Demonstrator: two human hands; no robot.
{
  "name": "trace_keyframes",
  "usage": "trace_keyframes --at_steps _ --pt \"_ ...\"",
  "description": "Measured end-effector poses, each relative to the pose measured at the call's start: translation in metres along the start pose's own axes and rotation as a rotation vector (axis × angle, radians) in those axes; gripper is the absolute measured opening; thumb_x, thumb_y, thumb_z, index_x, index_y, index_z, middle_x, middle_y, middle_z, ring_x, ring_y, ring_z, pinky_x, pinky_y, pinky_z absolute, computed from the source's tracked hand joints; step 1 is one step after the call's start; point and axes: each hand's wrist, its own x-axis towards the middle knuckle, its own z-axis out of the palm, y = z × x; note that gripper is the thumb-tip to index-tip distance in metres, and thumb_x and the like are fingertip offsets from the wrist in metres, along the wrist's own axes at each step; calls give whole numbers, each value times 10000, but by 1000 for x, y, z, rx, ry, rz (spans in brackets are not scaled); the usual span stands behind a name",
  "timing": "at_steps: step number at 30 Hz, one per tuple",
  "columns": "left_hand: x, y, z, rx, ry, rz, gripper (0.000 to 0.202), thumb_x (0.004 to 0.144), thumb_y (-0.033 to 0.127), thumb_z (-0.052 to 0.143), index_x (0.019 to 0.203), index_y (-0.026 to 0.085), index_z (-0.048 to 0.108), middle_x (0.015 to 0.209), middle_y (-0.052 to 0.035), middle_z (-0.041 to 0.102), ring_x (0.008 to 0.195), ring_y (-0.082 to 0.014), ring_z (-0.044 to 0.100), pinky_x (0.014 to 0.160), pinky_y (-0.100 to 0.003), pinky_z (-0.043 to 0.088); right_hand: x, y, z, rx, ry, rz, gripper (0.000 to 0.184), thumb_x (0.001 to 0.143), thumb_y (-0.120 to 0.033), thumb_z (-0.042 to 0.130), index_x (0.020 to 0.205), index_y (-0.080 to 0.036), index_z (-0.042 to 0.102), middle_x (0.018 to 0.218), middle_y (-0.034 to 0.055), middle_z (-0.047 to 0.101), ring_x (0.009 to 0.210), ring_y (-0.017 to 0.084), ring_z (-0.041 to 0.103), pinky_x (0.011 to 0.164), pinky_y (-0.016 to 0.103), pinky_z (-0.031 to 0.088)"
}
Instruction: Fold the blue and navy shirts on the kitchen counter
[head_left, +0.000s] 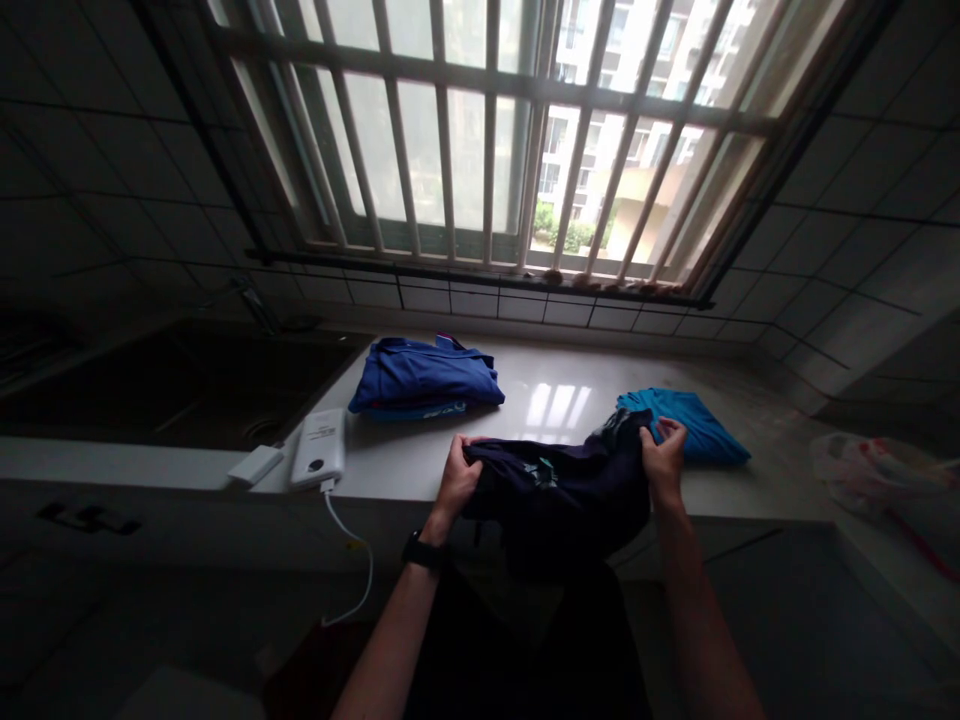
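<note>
Your left hand and right hand, fingers pinching, are holding a dark printed garment; even tension should be limiting sag.

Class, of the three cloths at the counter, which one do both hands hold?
The dark cloth, spread between the left hand and the right hand; the blue cloth and the teal cloth lie bundled on the counter.

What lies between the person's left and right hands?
In the head view, a dark purplish fabric garment spans from the left hand to the right hand, gripped by both.
</note>
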Motion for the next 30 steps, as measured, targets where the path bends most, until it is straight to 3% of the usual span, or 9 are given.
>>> trace_keyframes --at_steps 2,6,8,12,15,19,22,26,30 --pt "0 -2 0 -2 -1 -1 267 671 139 553 836 247 373 1062 -50 704 968 -174 669 895 -323 523 -20 -8 4 -183 -26 -156 414 799 -376 584 1162 -179 555 1249 174 600 1168 300 589 1002 472 475" --pt "-1 -4 -2 33 -20 19 288 637 99 516 889 227 462 1107 -47 691 928 -164 662 837 -297 528 -66 -21 14 -316 -689 -149 500 878 -394 556 1334 -188 560 824 34 689 723 217 666 732 343 528" --pt "-1 -3 -3 68 -39 74 368 589 68 484 918 211 569 1103 -44 689 964 -178 658 878 -318 523 -81 -22 22 -407 -810 -107 625 884 -398 581 1464 -196 467 687 -19 659 624 205 650 645 299 488" --pt "-1 1 -7 129 -105 175 435 534 48 457 837 207 726 1099 -56 687 1096 -221 635 1030 -392 477 -86 -18 40 -647 -669 -149 525 897 -384 607 1396 -231 556 674 9 683 661 225 686 627 280 449" --pt "-1 4 -8 125 -116 167 474 599 68 482 955 206 762 1136 -70 691 1107 -223 637 1048 -396 474 -82 -18 51 -771 -652 -171 270 926 -376 589 1141 -246 686 765 67 728 718 246 707 635 289 446" --pt "-2 8 -10 92 -176 166 488 677 132 476 1069 197 760 1204 -83 687 1169 -238 620 1010 -376 500 -82 -23 54 -751 -608 -89 171 952 -336 536 988 -239 671 764 78 712 736 255 704 669 307 451" --pt "-3 13 -11 77 -184 140 436 688 158 504 1032 196 768 1176 -78 706 1126 -238 642 931 -341 534 -85 -25 49 -479 -598 -48 140 930 -348 521 925 -247 618 794 53 689 781 247 688 726 328 483" --pt "-14 28 -9 5 -131 -7 406 748 212 608 1137 189 718 934 -46 739 831 -179 688 673 -253 539 -85 -32 36 67 -635 132 304 869 -565 558 884 -261 548 778 13 618 762 231 642 682 339 549" --pt "-38 50 6 -182 -181 0 468 781 315 735 1232 217 656 1073 -58 738 850 -156 692 698 -231 538 -86 -52 28 479 -593 318 464 759 -679 686 890 -266 519 822 -3 623 780 203 643 698 320 575"
